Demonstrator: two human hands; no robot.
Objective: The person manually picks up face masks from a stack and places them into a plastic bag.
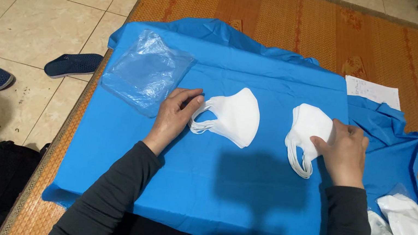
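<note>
left hand [175, 112] on left mask stack [231, 116] | right hand [345, 150] on right mask stack [307, 132] | blue cloth [198, 188]

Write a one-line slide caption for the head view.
Left hand and right hand each rest on a stack of white masks on blue cloth.
</note>
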